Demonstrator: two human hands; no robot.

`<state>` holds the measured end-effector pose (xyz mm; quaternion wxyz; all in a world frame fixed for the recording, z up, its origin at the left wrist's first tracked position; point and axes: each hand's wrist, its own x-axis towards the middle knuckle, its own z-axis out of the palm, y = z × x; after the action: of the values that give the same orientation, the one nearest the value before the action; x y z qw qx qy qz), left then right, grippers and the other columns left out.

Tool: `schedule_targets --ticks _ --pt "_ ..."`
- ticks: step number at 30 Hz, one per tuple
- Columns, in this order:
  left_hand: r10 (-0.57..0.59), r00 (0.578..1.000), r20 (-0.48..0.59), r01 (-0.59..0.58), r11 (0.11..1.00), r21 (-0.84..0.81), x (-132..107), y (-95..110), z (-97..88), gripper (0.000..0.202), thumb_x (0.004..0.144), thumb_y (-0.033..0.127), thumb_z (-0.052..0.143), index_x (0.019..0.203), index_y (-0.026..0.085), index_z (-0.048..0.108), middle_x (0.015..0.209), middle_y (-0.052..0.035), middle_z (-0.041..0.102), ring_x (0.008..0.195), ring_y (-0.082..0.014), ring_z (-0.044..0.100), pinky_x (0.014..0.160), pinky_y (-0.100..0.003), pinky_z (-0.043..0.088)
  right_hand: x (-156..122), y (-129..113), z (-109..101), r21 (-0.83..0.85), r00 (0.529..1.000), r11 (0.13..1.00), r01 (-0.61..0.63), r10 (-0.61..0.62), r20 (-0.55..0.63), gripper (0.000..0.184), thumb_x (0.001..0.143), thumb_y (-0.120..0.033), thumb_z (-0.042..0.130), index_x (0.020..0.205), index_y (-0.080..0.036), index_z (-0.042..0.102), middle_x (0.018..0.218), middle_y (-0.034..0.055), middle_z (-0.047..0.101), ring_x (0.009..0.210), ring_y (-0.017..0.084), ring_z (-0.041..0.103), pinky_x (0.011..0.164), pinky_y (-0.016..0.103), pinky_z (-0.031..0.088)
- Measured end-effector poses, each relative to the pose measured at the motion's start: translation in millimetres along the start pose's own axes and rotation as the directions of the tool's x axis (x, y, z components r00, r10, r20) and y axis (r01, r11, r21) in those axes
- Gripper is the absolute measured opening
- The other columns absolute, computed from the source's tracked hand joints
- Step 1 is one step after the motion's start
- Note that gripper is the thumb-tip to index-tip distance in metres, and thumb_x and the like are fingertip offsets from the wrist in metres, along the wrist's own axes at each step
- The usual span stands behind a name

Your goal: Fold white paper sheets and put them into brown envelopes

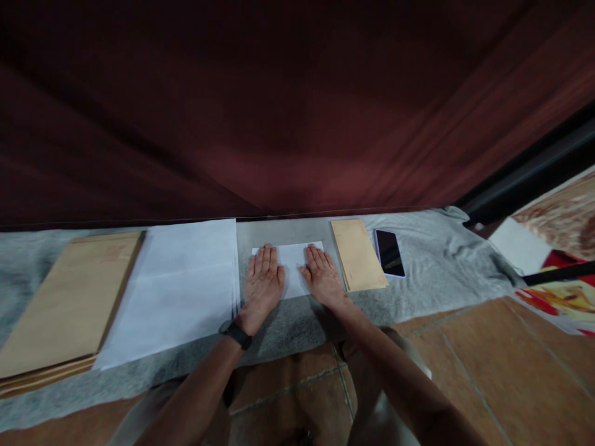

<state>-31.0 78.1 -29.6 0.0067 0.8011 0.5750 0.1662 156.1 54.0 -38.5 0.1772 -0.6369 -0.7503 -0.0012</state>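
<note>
A folded white paper [294, 272] lies flat in front of me on the grey cloth. My left hand [264, 279] rests palm down on its left end, fingers stretched out and pointing away from me. On the right end, my right hand [323, 275] presses flat in the same way, thumb turned inward. Just right of that hand are small brown envelopes [360, 254] in a short stack. To the left of my left hand lies a stack of large white paper sheets [181, 279].
Large brown envelopes [69, 297] are piled at the far left. A phone [389, 253] lies right of the small envelopes. The grey cloth [437, 266] covers the narrow surface, with a dark red curtain [297, 136] behind. Printed sheets [567, 291] and a tiled floor [465, 365] show at right.
</note>
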Motion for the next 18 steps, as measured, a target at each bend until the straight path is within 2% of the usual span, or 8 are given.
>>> schedule_targets --ticks 4,10,13,16,18 --pt "-0.036 0.999 -0.026 0.036 0.999 -0.015 -4.5 -5.8 1.3 0.062 0.099 0.031 0.030 0.153 0.001 0.035 0.161 -0.0204 0.034 0.153 -0.0300 0.026 0.124 -0.051 0.023 -2.9 3.9 -0.7 -0.018 1.000 0.999 -0.027 0.027 -0.008 0.061 0.106 -0.041 0.040 0.155 -0.005 0.036 0.160 0.0172 0.037 0.149 0.029 0.034 0.122 0.046 0.030" --pt "-0.060 0.998 -0.023 0.059 0.997 -0.045 -10.1 -14.8 -1.0 0.062 0.099 0.030 0.028 0.151 -0.004 0.036 0.160 -0.0243 0.034 0.153 -0.0313 0.025 0.124 -0.052 0.024 -7.0 8.0 -5.8 -0.020 0.998 0.998 -0.059 0.059 -0.001 0.061 0.106 -0.042 0.038 0.156 -0.006 0.035 0.160 0.0175 0.036 0.149 0.030 0.033 0.120 0.048 0.032" --pt "-0.063 0.997 -0.041 0.062 0.997 -0.042 -11.5 -12.0 -6.4 0.062 0.100 0.030 0.027 0.150 -0.006 0.036 0.159 -0.0268 0.034 0.153 -0.0328 0.023 0.124 -0.054 0.024 -8.6 9.1 -7.0 -0.013 0.998 0.998 -0.060 0.060 -0.006 0.062 0.106 -0.043 0.038 0.156 -0.007 0.034 0.160 0.0176 0.036 0.149 0.030 0.034 0.120 0.049 0.033" --pt "0.024 0.998 -0.058 -0.026 0.998 -0.048 -15.7 0.4 -13.1 0.062 0.101 0.030 0.028 0.154 -0.002 0.030 0.163 -0.0234 0.029 0.155 -0.0308 0.018 0.125 -0.054 0.022 -9.4 8.9 -7.0 -0.014 0.999 0.998 -0.054 0.054 -0.005 0.062 0.106 -0.043 0.038 0.155 -0.004 0.035 0.160 0.0187 0.036 0.150 0.031 0.032 0.120 0.049 0.032" --pt "0.114 0.993 -0.029 -0.116 0.991 -0.065 -20.8 10.8 -15.1 0.061 0.101 0.030 0.028 0.156 0.003 0.027 0.164 -0.0195 0.028 0.155 -0.0279 0.017 0.126 -0.052 0.021 -9.8 9.1 -7.1 -0.017 0.999 0.999 -0.052 0.052 -0.005 0.062 0.106 -0.042 0.038 0.154 -0.003 0.036 0.160 0.0193 0.036 0.150 0.031 0.031 0.121 0.049 0.032"
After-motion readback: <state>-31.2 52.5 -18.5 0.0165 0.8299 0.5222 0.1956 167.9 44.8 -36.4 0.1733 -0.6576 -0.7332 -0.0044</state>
